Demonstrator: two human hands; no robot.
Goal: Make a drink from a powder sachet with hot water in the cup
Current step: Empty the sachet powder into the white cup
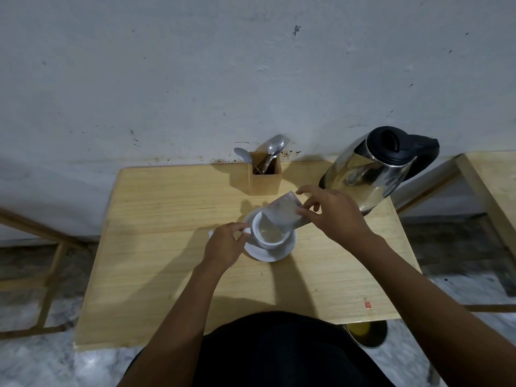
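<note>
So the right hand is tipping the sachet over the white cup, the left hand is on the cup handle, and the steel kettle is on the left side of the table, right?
Not quite. In the head view the shiny steel kettle with the black lid stands on the right side of the pale wooden table, not the left. The rest holds: the right hand tips the silvery sachet over the white ceramic cup, and the left hand is at its handle.
</note>
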